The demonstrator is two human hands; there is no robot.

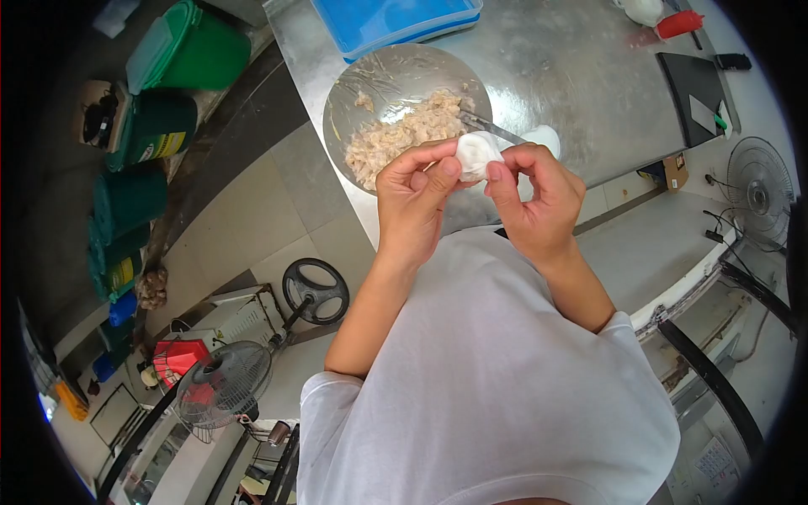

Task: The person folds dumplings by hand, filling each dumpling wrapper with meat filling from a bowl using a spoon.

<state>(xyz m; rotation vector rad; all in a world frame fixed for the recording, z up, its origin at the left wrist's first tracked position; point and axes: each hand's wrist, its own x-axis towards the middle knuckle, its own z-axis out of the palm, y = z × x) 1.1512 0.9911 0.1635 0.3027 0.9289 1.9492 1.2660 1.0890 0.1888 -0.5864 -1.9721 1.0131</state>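
Note:
A small white dough piece (478, 156), gathered into a rounded shape, is held between both hands above the near edge of the metal table. My left hand (418, 192) pinches its left side between thumb and fingers. On the right side, my right hand (540, 195) grips it with thumb and fingertips. Behind the hands sits a wide metal bowl (343, 94) with a pale, chunky filling (400, 135) heaped in it. A metal utensil (497, 128) leans from the filling over the bowl's right rim. More white dough (543, 139) lies partly hidden behind my right hand.
A blue plastic container (396, 18) stands beyond the bowl on the metal table (581, 84). A red bottle (678, 24) and a black board (692, 97) are at the far right. Green bins (198, 50), fans (225, 383) and a black handwheel (316, 291) surround the work area.

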